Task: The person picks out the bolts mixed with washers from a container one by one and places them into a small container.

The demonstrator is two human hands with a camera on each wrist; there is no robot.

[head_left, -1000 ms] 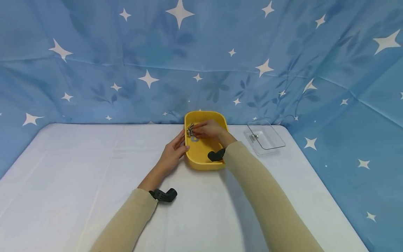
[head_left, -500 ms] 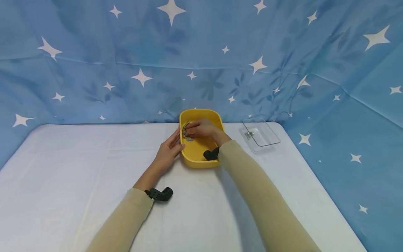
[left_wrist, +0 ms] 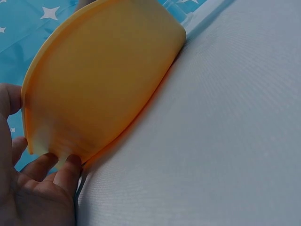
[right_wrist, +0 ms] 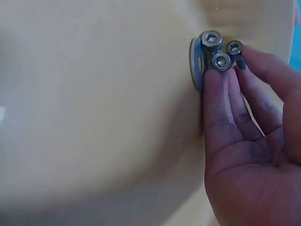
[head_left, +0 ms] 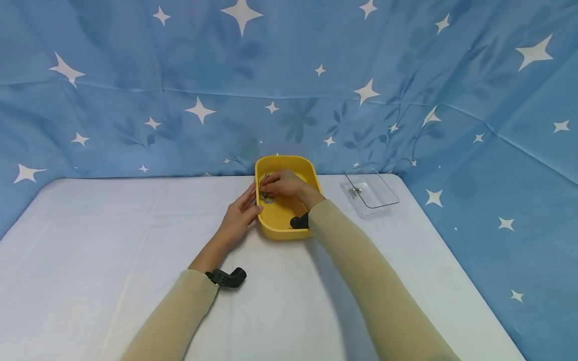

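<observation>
A yellow bin (head_left: pixel 280 234) stands on the white table, just in front of the curtain. My left hand (head_left: pixel 239 216) holds its left wall, fingertips against the outside and thumb at the rim. Inside the bin, my right hand (head_left: pixel 289 184) has thumb and fingertips closed around a small cluster of metal hex socket screws (right_wrist: pixel 221 61); three heads show in the right wrist view. Right beside these screws is a flat metal washer (right_wrist: pixel 197 63) with a hole. In the head view the right hand hides part of the cluster against the left wall.
To the right of the bin sits a clear plastic tray (head_left: pixel 377 198) with a few small metal pieces (head_left: pixel 355 190) at its left end. A blue star-patterned curtain (head_left: pixel 298 60) hangs along the back and right edges of the white table (head_left: pixel 113 281).
The right fingers have moved left inside the bin and closed over the screws, covering more of them. The left hand stays on the wall. The head view has shifted slightly.
</observation>
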